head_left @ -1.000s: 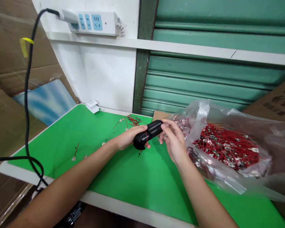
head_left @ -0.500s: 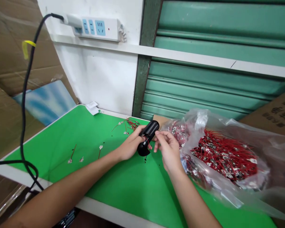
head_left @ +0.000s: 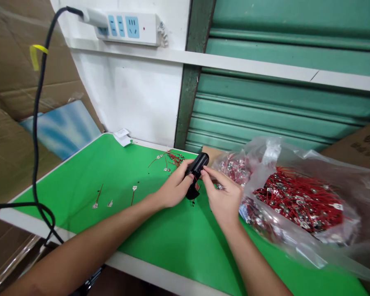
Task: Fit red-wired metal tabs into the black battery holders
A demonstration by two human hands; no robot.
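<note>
A glossy black cylindrical housing (head_left: 199,163) is tilted over the green mat, with a thin red wire showing near its lower part. Wrapped around its left side is my left hand (head_left: 176,187), the thumb pressed on the housing. My right hand (head_left: 223,193) comes from the right with thumb and index finger pinched against the housing's side. Whatever lies between those fingertips is too small to make out. Part of the housing's lower end is covered by my left thumb.
Right of my hands, a clear plastic bag (head_left: 296,201) bulges with red-wired metal pieces. Several loose wired pieces (head_left: 174,158) lie at the back of the green mat (head_left: 160,246), others at left. A black cable (head_left: 37,123) hangs at left from a power strip (head_left: 135,28).
My right hand's fingers have closed in on the housing's side, and my left thumb has shifted along it. The whole view has shifted slightly.
</note>
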